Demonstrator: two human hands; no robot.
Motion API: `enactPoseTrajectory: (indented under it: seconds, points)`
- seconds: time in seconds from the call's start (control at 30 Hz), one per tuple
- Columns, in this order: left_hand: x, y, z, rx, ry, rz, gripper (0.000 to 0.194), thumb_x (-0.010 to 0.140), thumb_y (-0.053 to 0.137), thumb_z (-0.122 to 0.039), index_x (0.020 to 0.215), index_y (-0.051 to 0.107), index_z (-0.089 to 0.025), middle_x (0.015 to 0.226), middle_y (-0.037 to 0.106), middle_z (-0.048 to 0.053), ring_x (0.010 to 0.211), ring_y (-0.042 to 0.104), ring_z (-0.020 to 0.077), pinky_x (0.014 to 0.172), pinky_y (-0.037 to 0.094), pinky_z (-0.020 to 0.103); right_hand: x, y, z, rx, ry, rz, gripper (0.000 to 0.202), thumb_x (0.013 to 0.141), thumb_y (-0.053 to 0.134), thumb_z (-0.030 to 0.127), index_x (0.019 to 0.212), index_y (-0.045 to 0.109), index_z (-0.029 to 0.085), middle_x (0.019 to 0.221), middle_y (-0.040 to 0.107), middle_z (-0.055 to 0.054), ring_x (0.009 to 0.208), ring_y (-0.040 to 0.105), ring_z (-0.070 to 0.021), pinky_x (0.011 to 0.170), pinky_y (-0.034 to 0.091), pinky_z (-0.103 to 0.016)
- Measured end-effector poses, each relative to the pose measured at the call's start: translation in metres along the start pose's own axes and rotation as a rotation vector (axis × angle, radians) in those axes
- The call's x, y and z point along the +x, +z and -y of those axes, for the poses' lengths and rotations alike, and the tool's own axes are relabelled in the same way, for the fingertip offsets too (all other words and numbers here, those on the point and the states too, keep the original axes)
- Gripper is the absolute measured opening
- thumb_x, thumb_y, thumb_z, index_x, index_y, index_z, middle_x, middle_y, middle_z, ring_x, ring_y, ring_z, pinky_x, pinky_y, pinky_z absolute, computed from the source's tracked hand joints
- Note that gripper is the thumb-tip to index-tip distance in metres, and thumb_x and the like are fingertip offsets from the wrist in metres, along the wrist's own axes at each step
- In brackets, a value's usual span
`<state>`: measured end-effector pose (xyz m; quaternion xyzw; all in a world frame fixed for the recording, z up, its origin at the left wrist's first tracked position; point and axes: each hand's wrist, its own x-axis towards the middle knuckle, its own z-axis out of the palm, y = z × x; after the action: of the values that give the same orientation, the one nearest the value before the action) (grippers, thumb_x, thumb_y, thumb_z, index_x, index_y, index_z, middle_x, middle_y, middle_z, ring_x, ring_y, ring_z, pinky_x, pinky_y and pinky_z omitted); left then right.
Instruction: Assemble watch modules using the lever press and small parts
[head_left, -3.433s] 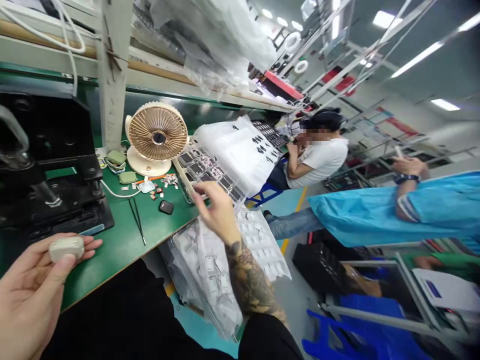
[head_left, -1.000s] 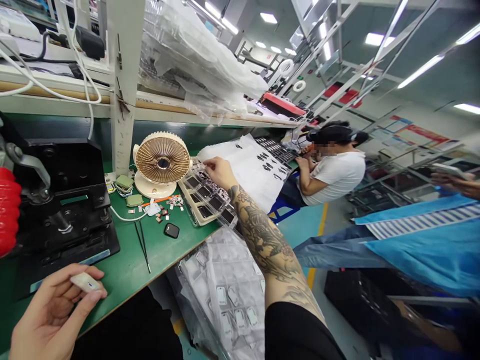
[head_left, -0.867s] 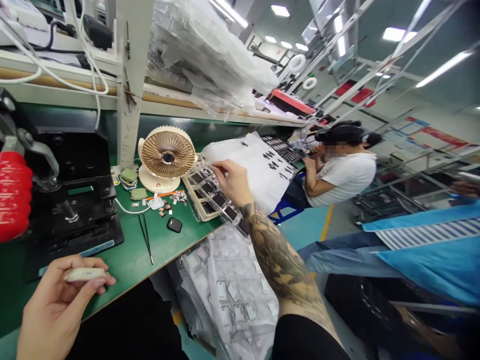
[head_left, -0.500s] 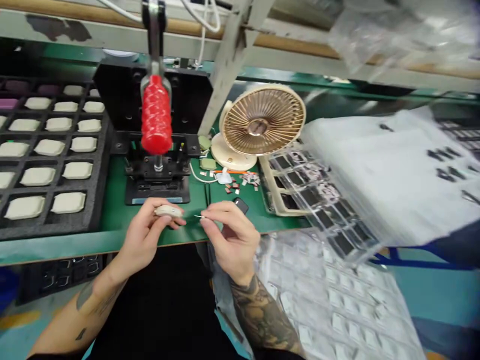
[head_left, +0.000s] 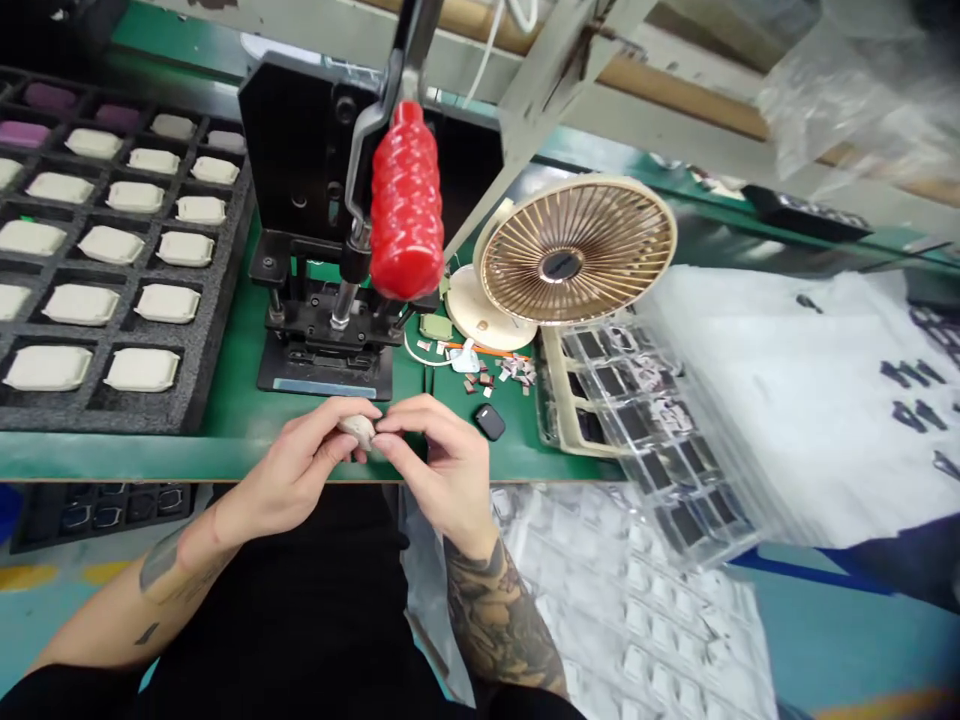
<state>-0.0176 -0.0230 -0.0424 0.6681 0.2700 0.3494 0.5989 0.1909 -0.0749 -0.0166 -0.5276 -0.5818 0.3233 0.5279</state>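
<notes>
- the left hand [head_left: 296, 465] is gripping a pale case [head_left: 358, 430] above the counter's [head_left: 240, 450] near edge.
- the right hand [head_left: 442, 465] is touching the case's end with thumb and fingertips drawn together; whether it is pinching something small, i cannot tell.
- handling of this case is looking under way; how complete it is, the fingers are hiding.
- more pale cases [head_left: 141, 370] and a few purple ones [head_left: 22, 133] are lying in the tray [head_left: 191, 400]; whether they are finished or waiting is not showing.
- the press [head_left: 289, 160] is standing beyond the hands, its red handle [head_left: 407, 205] untouched.
- small parts [head_left: 517, 371] are lying loose near the fan [head_left: 577, 250].
</notes>
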Motion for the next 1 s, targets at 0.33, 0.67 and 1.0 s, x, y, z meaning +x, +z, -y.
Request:
enactPoseTrajectory:
  seconds: [0.33,0.67,1.0]
  points:
    - [-0.003,-0.006,-0.005,0.101,0.060,0.222,0.022,0.121,0.051,-0.026,0.134,0.069,-0.028,0.108,0.067,0.005,0.090,0.065,0.0184,0.084,0.053,0.032,-0.013,-0.008,0.002,0.093,0.220,0.139,0.035,0.095,0.092,0.053,0.086,0.076,0.023,0.085,0.069,0.000,0.069,0.059,-0.0130,0.064,0.050,-0.029]
    - [-0.022,-0.012,-0.007,0.059,-0.141,-0.067,0.044,0.117,0.063,-0.035,0.157,0.043,-0.033,0.108,0.062,0.002,0.083,0.057,0.0162,0.072,0.049,0.027,-0.035,-0.032,-0.012,-0.614,-0.043,-0.192,0.018,0.109,0.071,0.036,0.123,0.076,0.025,0.103,0.076,-0.007,0.090,0.071,-0.0235,0.081,0.060,-0.040]
    - [-0.018,-0.039,-0.016,0.429,-0.101,-0.017,0.054,0.116,0.066,-0.042,0.169,0.055,-0.042,0.131,0.063,0.007,0.108,0.067,0.0208,0.092,0.060,0.032,-0.015,-0.040,-0.012,-0.848,-0.073,-0.078,0.027,0.111,0.063,0.027,0.137,0.069,0.020,0.095,0.071,-0.003,0.085,0.069,-0.0204,0.078,0.058,-0.036]
